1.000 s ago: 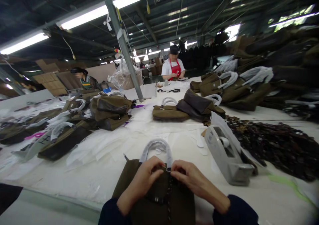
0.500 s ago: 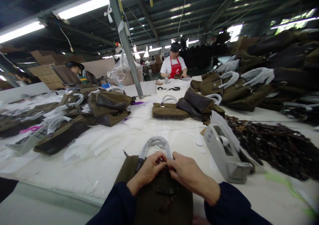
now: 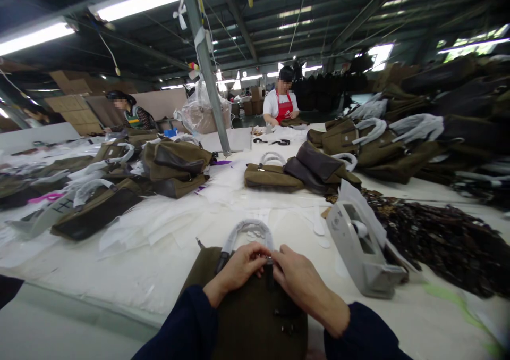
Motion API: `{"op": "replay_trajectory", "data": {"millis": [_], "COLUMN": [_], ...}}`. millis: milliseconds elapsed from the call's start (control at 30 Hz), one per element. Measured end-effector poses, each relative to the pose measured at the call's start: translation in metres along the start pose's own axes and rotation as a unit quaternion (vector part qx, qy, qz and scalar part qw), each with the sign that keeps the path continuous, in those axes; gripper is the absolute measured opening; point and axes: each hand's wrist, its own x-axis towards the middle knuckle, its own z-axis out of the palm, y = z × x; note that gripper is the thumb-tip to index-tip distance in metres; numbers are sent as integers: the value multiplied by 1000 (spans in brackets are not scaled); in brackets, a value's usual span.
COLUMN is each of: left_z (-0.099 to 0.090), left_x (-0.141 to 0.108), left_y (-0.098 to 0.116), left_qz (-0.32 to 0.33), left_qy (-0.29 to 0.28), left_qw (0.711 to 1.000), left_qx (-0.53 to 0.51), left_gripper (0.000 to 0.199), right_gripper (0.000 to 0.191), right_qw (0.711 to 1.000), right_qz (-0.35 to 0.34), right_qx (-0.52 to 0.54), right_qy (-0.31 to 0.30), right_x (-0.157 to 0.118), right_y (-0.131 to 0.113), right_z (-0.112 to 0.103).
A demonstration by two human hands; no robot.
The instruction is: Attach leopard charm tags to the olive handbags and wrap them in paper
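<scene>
Two hands (image 3: 244,267) (image 3: 302,277) partly hide a small fitting (image 3: 270,261) on the olive bag (image 3: 247,320).

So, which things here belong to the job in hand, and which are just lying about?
In hand:
bag, lying before the person
its wrapped handle
left hand and right hand, fingers meeting at one handle end

Lying about, untouched (their part in the job can't be told):
dispenser
dark heap
white sheets
other bags
</scene>
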Motion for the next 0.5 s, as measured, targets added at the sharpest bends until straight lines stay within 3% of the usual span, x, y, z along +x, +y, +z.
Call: {"op": "replay_trajectory", "data": {"millis": [267,400,500], "left_z": [4,-3,-12], "left_x": [6,9,8], "left_y": [-2,-10,-8], "left_qz": [-15,33,53], "left_qy": [-9,29,40], "left_qw": [1000,986,970], "left_qx": [14,158,236], "left_gripper": [17,19,29], "right_gripper": [28,24,41], "right_qw": [999,999,997], "right_qz": [31,33,32], "right_qx": [-13,23,54], "right_qy": [-11,-17,-35], "right_x": [6,2,0], "right_y": [-7,-3,4], "right_z": [6,-1,-6]}}
